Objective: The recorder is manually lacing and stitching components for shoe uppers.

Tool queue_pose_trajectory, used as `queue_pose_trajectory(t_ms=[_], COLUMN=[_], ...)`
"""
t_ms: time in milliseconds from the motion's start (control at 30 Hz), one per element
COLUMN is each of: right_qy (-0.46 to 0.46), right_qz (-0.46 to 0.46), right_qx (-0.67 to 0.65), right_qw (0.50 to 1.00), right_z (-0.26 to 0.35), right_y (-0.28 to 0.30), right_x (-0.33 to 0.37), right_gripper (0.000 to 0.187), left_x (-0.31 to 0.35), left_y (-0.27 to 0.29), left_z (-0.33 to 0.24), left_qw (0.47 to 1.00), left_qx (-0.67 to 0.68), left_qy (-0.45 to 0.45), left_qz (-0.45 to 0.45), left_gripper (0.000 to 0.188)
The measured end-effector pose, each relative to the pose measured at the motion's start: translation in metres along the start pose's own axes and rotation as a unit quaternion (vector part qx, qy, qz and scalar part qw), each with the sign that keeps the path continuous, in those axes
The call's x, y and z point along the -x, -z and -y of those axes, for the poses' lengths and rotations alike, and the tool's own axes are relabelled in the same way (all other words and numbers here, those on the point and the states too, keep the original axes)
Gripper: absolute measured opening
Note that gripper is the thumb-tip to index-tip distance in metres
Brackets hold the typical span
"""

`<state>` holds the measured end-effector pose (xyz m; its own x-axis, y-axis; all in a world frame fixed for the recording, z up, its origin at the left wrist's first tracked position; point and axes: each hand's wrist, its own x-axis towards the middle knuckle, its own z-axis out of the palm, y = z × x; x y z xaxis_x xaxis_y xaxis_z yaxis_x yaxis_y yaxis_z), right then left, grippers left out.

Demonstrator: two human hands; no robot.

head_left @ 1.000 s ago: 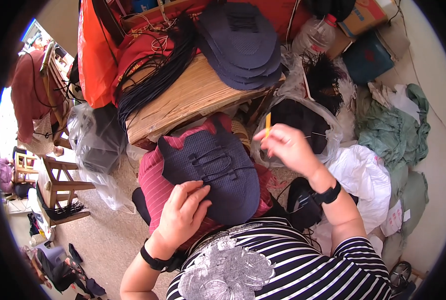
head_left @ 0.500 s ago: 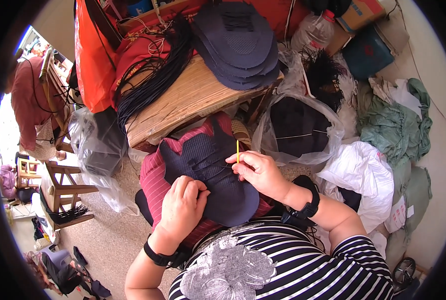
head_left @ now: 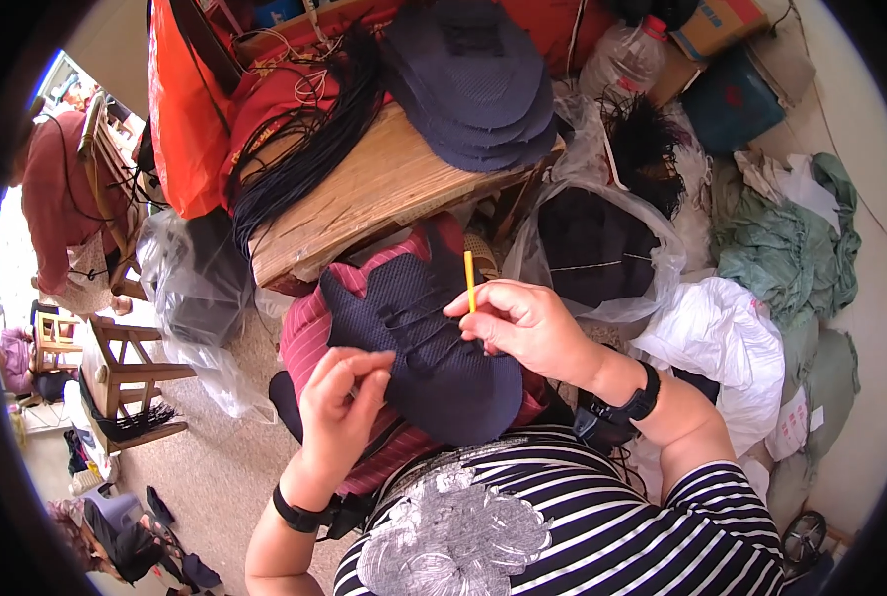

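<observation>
A dark navy shoe upper (head_left: 442, 392) of meshed fabric lies across my lap, with dark laces (head_left: 419, 320) running in rows over its middle. My right hand (head_left: 518, 323) is closed on a slim yellow stick-like tool (head_left: 470, 278), held upright over the upper's right side; its lower end is hidden by my fingers. My left hand (head_left: 342, 397) hovers at the upper's left edge, thumb and fingertips pinched together. Whatever it pinches, if anything, is too small to make out.
A wooden bench (head_left: 314, 233) ahead holds a bundle of black laces (head_left: 309, 159) and a stack of navy uppers (head_left: 478, 89). To the right stand a clear plastic bag (head_left: 597, 248) of dark pieces and a white bag (head_left: 712, 343). A wooden stool (head_left: 131, 372) is at left.
My left hand has lifted off the upper and moved slightly left and down. The right hand has shifted slightly right with the yellow tool, and the upper lies flatter.
</observation>
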<state>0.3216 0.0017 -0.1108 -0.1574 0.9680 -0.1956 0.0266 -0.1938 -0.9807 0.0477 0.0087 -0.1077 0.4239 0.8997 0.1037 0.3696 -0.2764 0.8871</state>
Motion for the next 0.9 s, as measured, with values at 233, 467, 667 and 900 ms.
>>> queue_pose_trajectory(t_ms=[233, 467, 667, 900], right_qy=[0.292, 0.308, 0.204, 0.072], right_qz=[0.048, 0.051, 0.03, 0.118], right_qx=[0.185, 0.189, 0.235, 0.213], right_qw=[0.937, 0.931, 0.95, 0.967], right_z=[0.019, 0.044, 0.015, -0.013], right_y=[-0.032, -0.038, 0.003, 0.02], right_x=[-0.024, -0.025, -0.023, -0.007], right_gripper=[0.015, 0.019, 0.012, 0.024], left_x=[-0.025, -0.019, -0.004, 0.019], left_y=[-0.012, -0.007, 0.029, 0.028], left_z=[-0.027, -0.03, -0.034, -0.018], left_qw=[0.959, 0.9, 0.854, 0.831], left_qx=[0.26, 0.405, 0.498, 0.521], left_qy=[0.114, 0.112, 0.079, 0.168], left_qz=[0.017, -0.115, -0.126, -0.096], left_gripper=[0.032, 0.023, 0.024, 0.032])
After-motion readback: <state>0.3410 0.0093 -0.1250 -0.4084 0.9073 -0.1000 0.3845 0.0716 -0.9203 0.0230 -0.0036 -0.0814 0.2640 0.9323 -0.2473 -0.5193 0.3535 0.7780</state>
